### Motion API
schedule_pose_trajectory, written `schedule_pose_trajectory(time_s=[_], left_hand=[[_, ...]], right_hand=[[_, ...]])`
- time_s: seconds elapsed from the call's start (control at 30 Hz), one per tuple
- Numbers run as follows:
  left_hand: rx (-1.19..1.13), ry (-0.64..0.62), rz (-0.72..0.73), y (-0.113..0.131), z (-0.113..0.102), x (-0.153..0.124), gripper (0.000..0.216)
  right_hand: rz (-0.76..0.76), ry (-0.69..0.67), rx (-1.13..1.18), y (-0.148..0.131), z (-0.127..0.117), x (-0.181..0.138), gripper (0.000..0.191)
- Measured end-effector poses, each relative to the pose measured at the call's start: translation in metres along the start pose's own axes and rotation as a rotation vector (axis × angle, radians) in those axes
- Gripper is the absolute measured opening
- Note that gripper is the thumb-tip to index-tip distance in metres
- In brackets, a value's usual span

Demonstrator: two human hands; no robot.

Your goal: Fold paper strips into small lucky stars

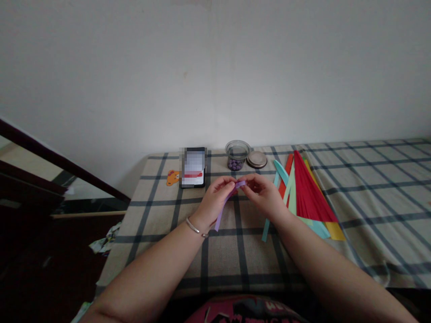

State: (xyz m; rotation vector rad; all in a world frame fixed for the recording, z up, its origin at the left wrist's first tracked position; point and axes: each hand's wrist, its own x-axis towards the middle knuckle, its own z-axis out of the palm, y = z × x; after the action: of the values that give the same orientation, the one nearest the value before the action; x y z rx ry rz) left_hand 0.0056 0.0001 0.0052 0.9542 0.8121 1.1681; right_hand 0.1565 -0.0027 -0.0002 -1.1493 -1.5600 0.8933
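Note:
A narrow purple paper strip [219, 217] runs between my two hands above the checked tablecloth. My left hand [215, 197], with a silver bangle on its wrist, pinches the strip, and the long end hangs down below the fingers. Close beside it, my right hand [262, 193] grips the short end between thumb and forefinger. Just beyond the hands stands a clear plastic tub [237, 154] with small purple pieces in its bottom. Its likely lid, a round disc [257, 159], lies to the right of it.
Coloured paper strips lie fanned out at the right, with a red bundle [311, 197] on top and a light blue strip [265, 230] nearest me. A phone [193, 168] leans at the back left beside an orange bear cutout [173, 177]. The wall rises behind the table.

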Motion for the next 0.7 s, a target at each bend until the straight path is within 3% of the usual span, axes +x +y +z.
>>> schedule_pose_trajectory(time_s=[0.17,0.27,0.7], left_hand=[[0.279,-0.056,0.28,0.0001,-0.0028,-0.0027,0.027],[0.45,-0.048,0.371,-0.0019,-0.0048,-0.0026,0.021],[0.582,-0.017,0.396,-0.0003,-0.0049,-0.0025,0.014]], right_hand=[[0.062,-0.009,0.1,0.0006,0.0011,0.0018,0.018],[0.085,-0.024,0.125,0.0005,0.0013,0.0024,0.019],[0.111,-0.047,0.085,-0.0019,0.0004,0.0025,0.021]])
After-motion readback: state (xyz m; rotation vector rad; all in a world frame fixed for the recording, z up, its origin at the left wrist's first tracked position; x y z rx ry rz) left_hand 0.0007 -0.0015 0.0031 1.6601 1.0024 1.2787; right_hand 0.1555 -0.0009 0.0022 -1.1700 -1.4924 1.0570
